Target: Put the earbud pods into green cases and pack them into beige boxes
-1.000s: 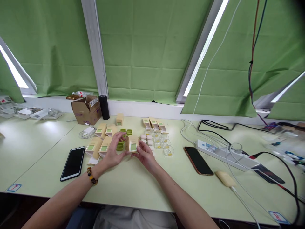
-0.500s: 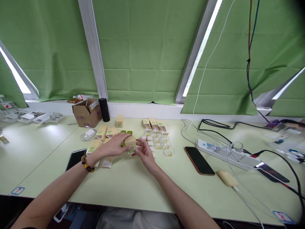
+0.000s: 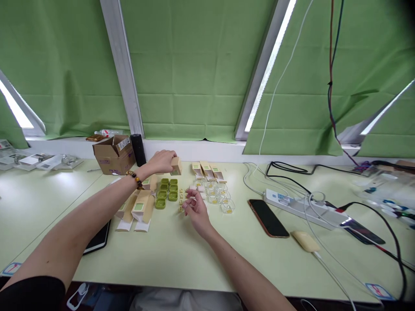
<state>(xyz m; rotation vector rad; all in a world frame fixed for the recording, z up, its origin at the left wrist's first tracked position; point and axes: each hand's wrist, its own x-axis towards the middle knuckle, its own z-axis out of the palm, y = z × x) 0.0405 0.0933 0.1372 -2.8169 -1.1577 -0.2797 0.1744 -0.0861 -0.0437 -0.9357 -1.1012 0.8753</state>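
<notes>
My left hand reaches to the back of the table, closed on a small tan cardboard box. My right hand hovers beside a column of tiny yellow pieces, its fingers loosely bent and apart, with nothing visible in them. Between the hands stand two columns of small green square containers. Left of these, under my left forearm, lie several tan boxes with open flaps. Clear plastic cups with yellow bits stand right of my right hand, near white pieces.
More tan boxes lie behind the cups. A carton and a black cylinder stand at the back left. One phone is partly under my left arm; another phone lies right, near a power strip and cables.
My left hand has carried the small box away from my right hand, toward the back of the table. My right hand has let go of the box, and the green containers have come into view.
</notes>
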